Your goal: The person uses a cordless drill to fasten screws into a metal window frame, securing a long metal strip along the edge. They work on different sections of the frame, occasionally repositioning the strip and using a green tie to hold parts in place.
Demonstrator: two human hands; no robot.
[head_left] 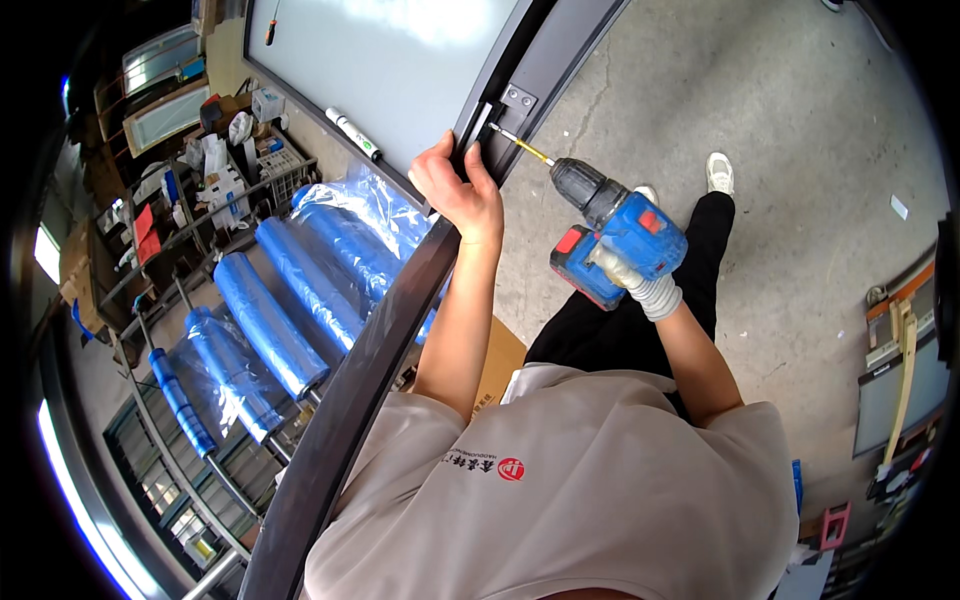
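Blue drill (645, 235) — long axis diagonal, bit (530, 149) toward upper left

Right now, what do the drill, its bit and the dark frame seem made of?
Drill: casing probably moulded plastic, matte blue with red parts. Bit: likely metal, thin and straight with a yellowish sheen. Dark frame: perhaps painted metal, smooth and crisp-edged; which metal is unclear.

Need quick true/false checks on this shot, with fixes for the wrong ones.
1. The right hand grips a drill. True.
2. The left hand wears a glove. False: it is bare; the right is gloved.
3. A white marker lies on the framed panel. True.
4. The drill bit points away from the panel. False: it points toward its dark frame.
5. The wrapped rolls are red. False: blue.
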